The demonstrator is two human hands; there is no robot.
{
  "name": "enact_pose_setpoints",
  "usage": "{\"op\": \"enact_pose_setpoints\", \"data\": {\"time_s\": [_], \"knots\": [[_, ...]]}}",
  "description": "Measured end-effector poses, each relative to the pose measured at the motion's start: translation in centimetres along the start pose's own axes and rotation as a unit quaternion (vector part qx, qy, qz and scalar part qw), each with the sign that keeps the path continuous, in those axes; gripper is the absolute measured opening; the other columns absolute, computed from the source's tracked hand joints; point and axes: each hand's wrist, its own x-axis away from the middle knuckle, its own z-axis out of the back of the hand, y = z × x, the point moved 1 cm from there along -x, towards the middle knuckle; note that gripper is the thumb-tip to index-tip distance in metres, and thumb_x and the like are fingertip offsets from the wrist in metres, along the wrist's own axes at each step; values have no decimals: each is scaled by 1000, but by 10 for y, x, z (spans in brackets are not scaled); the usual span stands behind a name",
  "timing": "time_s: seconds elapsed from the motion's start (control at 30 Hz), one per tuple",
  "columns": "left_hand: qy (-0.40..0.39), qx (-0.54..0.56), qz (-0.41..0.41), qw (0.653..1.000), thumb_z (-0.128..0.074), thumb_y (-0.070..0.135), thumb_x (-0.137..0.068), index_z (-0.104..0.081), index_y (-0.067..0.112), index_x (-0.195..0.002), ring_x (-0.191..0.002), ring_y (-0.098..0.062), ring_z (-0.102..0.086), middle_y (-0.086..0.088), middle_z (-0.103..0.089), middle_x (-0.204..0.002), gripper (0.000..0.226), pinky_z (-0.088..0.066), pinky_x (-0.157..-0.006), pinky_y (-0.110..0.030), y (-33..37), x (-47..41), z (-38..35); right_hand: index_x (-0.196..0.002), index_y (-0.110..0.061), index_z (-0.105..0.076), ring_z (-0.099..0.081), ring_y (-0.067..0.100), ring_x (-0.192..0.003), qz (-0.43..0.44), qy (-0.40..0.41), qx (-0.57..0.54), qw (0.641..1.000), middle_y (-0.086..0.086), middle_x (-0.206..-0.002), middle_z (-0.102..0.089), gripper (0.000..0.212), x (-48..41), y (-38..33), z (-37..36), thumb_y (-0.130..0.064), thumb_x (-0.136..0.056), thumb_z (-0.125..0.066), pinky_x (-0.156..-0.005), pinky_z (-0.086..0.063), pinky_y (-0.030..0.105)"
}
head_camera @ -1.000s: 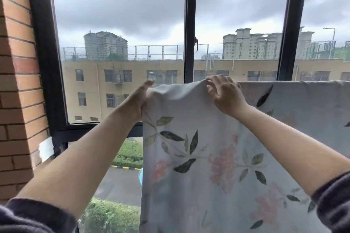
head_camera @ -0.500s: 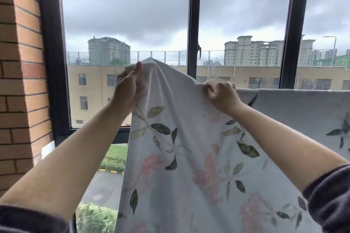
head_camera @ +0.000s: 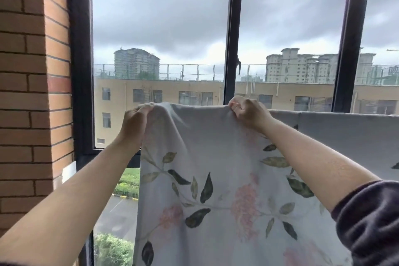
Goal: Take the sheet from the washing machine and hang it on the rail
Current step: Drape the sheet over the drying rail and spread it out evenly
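Note:
A pale grey sheet (head_camera: 216, 157) printed with pink flowers and dark green leaves hangs in front of the window. Its top edge runs level from the left corner off to the right, draped over a rail that the cloth hides. My left hand (head_camera: 135, 123) pinches the sheet's top left corner. My right hand (head_camera: 248, 112) grips the top edge about an arm's width to the right. Between the two hands the edge is stretched almost straight.
A red brick wall (head_camera: 32, 93) stands close on the left. Dark window frames (head_camera: 232, 39) rise behind the sheet, with a handle (head_camera: 238, 66) on the middle post. Buildings, a road and hedges lie outside below.
My left hand has come down from its raised position, bringing the sheet's left corner level with the right hand. The fold that stood up between the hands is now flat.

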Motion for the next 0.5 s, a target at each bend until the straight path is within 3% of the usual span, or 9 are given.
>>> {"op": "enact_pose_setpoints", "data": {"time_s": [0.07,0.13,0.3,0.4,0.5], "knots": [[10,-37,0,999,-46,24,-95,-65,15,-78,-70,-19,-48,-8,-56,-74,27,-37,-60,-27,-18,4,4,-106,-19,-58,-58,28,-98,19,8,35,999,6,-108,-64,29,3,2,-4,-35,-100,-35,-87,-37,39],[11,-36,-9,999,-44,24,-96,-62,5,-80,-65,-21,-38,-12,-47,-73,31,-29,-51,-27,-31,8,3,-105,-15,-59,-57,29,-100,34,42,45,998,7,-111,-61,34,5,4,-4,-37,-100,-33,-90,-35,40],[30,-68,-102,992,-40,22,-99,-38,4,-56,-44,-13,-26,-5,-27,-52,47,-22,-39,-20,-46,17,-4,-88,-13,-58,-59,30,-94,-15,51,97,994,12,-99,-65,45,6,17,-3,-41,-100,-26,-91,-35,40],[33,-73,-136,987,-39,23,-100,-43,-6,-60,-46,-17,-31,-9,-34,-54,49,-24,-43,-24,-46,15,-6,-74,-18,-56,-56,28,-78,-11,30,86,996,11,-84,-66,46,5,20,2,-41,-100,-27,-75,-40,36],[39,-74,-166,983,-38,25,-100,-46,3,-65,-47,-17,-32,-6,-35,-56,42,-24,-41,-23,-38,13,-5,-57,-22,-44,-50,21,-61,21,-9,14,1000,-2,-62,-55,44,0,20,5,-36,-98,-36,-63,-41,35]]}}
